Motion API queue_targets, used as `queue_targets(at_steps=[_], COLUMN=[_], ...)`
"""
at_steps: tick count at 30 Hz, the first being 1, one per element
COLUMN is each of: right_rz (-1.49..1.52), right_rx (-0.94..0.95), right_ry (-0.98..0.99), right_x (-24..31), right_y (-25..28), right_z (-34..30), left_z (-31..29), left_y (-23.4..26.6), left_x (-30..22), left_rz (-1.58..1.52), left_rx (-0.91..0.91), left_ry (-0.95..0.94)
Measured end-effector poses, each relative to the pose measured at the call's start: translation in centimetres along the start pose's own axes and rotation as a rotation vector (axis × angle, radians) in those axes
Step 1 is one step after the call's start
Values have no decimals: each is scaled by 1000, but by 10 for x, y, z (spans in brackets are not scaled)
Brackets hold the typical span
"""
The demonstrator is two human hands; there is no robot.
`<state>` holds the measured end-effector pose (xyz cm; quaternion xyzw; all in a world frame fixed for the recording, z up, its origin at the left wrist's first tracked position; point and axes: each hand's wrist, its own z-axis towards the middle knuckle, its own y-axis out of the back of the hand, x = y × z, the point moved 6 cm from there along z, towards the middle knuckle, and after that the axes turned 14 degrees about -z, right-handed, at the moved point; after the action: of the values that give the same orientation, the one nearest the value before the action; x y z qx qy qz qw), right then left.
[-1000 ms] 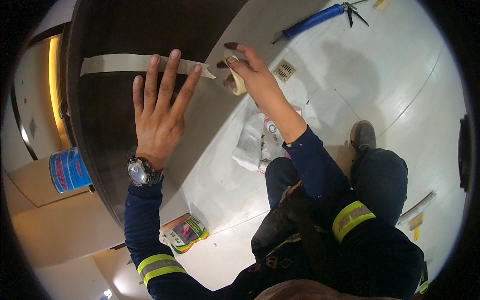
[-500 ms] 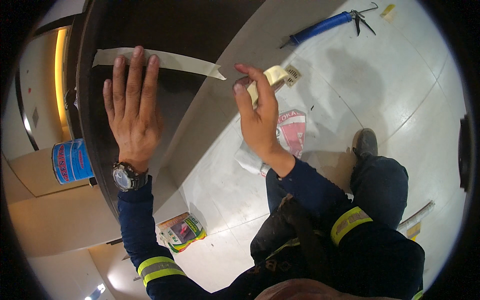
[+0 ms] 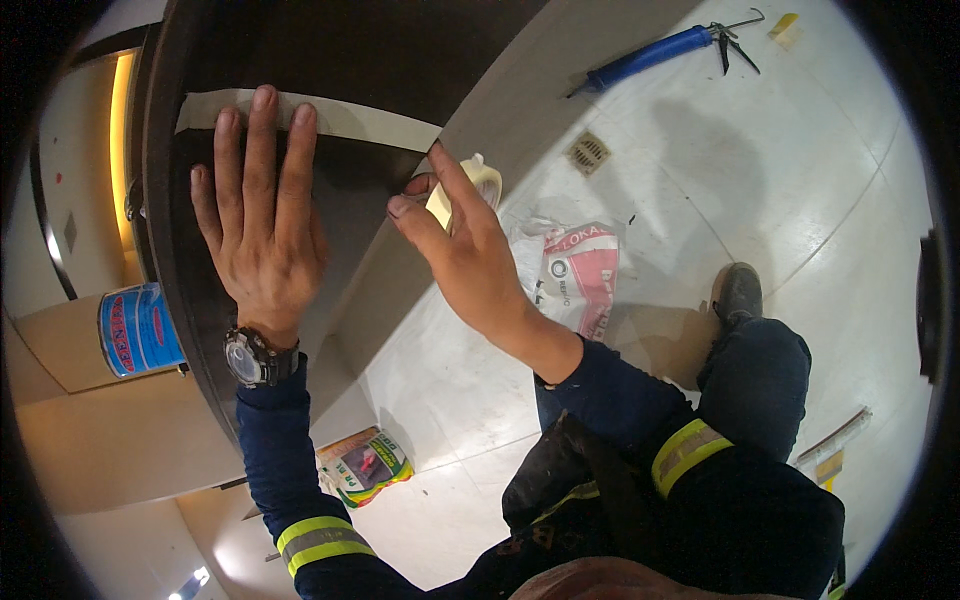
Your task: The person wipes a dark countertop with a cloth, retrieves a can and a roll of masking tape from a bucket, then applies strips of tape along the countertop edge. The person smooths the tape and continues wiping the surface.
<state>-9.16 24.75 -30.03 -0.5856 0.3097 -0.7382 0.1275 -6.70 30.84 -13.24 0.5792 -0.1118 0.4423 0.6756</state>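
Note:
A strip of cream masking tape (image 3: 365,122) runs across a dark brown panel (image 3: 370,45) to the panel's right edge. My left hand (image 3: 265,235), a watch on its wrist, lies with fingers spread, their tips on the strip. Between the thumb and fingers of my right hand (image 3: 490,275) is a roll of masking tape (image 3: 488,182). That hand's index fingertip touches the strip's right end at the panel edge. Part of the roll is hidden behind the fingers.
On the tiled floor lie a blue caulking gun (image 3: 655,55), a red and white plastic bag (image 3: 585,265) and a colourful bag (image 3: 370,466). A floor drain (image 3: 588,152) is right of the roll. A blue tin (image 3: 140,332) stands left of the panel.
My right hand has moved left with the tape roll, bringing its index finger to the strip's end. That end, lifted and torn-looking before, now lies at the panel edge. My left hand stays on the strip.

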Motion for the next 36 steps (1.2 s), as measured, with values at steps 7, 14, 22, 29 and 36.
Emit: queue_targets(at_steps=[7,14,22,29,36], right_rz=[-288,-110,-308,-321,-421], right_rx=[4,-161,-80,-17,-12], right_ry=[84,72,77,58,14], right_x=[12,0,-3,1,-8], right_y=[17,35,39,40,46], right_z=[15,30,59,66,68], left_z=[-2,2,9,15,7], left_y=[1,1,9,10,37], left_x=[-1,-3,0,-11,-57], left_rz=[-4,-7,-3,-119,-430], left_rx=[-2,28,-29,-121,-312], left_ry=[6,-20,63,188,261])
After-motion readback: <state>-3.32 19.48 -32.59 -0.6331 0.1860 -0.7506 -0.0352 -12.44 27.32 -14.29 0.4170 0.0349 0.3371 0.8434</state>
